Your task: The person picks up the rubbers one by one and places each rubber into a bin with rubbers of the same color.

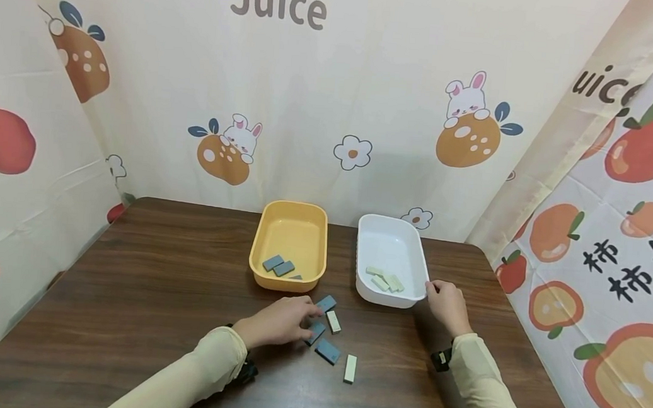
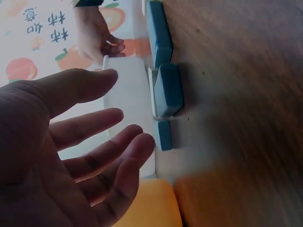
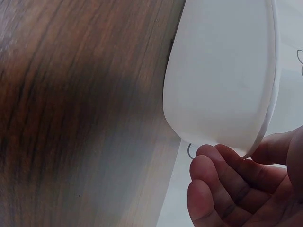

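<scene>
My left hand [image 1: 281,321] hovers beside several small blocks on the table, its fingers spread and nothing held. Nearest its fingertips is a blue-grey block [image 1: 315,335]; two more, a farther blue-grey block [image 1: 327,303] and a nearer blue-grey block [image 1: 327,351], lie close by. Among them are a pale green block [image 1: 333,321] and a second pale green block [image 1: 350,369]. In the left wrist view, a gap separates the fingers from the blue-grey block [image 2: 169,90]. With thumb and index finger, my right hand [image 1: 447,306] pinches the rim of a white bin [image 3: 222,71] at its right side.
Left of the white bin stands a yellow bin [image 1: 297,221] with several blue-grey blocks [image 1: 284,268] inside. Several pale green blocks [image 1: 393,282] lie in the white bin. A printed curtain [image 1: 312,89] hangs behind the brown wooden table [image 1: 155,293].
</scene>
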`<state>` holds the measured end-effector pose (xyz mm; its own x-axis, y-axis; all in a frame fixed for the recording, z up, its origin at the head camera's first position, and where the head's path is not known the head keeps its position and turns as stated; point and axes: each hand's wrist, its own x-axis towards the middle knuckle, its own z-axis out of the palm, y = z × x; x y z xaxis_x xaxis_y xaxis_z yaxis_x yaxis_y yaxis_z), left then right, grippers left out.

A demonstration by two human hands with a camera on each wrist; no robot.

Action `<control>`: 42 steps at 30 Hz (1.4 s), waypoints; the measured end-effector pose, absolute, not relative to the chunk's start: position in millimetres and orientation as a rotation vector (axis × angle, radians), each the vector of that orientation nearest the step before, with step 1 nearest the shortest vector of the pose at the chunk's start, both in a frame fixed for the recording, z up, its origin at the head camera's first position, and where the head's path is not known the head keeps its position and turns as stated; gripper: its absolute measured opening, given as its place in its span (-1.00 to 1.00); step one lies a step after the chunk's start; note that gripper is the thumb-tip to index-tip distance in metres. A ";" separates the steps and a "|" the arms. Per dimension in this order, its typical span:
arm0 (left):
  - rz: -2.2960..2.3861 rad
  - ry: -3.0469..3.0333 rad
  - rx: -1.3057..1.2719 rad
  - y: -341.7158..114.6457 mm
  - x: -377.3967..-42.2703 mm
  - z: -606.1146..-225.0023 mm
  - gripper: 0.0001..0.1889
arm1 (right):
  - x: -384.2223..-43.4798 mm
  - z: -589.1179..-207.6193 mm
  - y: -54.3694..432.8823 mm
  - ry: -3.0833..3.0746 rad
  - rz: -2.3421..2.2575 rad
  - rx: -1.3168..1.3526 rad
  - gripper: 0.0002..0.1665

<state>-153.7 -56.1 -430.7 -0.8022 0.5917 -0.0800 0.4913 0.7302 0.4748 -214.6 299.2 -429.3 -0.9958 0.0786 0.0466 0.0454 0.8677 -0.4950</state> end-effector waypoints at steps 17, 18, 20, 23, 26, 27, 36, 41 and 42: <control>0.463 2.703 0.927 -47.3 -152.5 -438.6 -0.50 | -215.3 -428.8 299.2 -2.976 0.791 -0.110 -0.52; 0.459 2.705 0.932 -46.9 -152.8 -438.2 -0.50 | -215.5 -428.9 299.2 -2.976 0.792 -0.111 -0.52; 0.452 2.708 0.937 -46.7 -153.0 -438.2 -0.52 | -216.0 -429.2 299.3 -2.976 0.787 -0.109 -0.52; 0.457 2.708 0.937 -46.5 -153.1 -439.4 -0.54 | -216.4 -430.1 299.5 -2.981 0.785 -0.112 -0.52; 0.459 2.708 0.933 -47.1 -151.4 -439.7 -0.54 | -216.6 -431.0 299.5 -2.989 0.784 -0.120 -0.53; 0.459 2.709 0.933 -47.1 -151.0 -439.7 -0.54 | -216.5 -431.1 299.4 -2.991 0.786 -0.122 -0.53; 0.412 2.720 0.929 -49.1 -146.3 -436.2 -0.61 | -215.3 -429.8 298.5 -2.980 0.791 -0.116 -0.53; 0.436 2.766 1.002 -50.8 -145.1 -437.2 -0.74 | -214.8 -429.5 298.2 -2.983 0.786 -0.115 -0.53; 0.437 2.772 1.009 -51.0 -144.9 -437.6 -0.76 | -214.8 -429.5 298.0 -2.984 0.786 -0.117 -0.53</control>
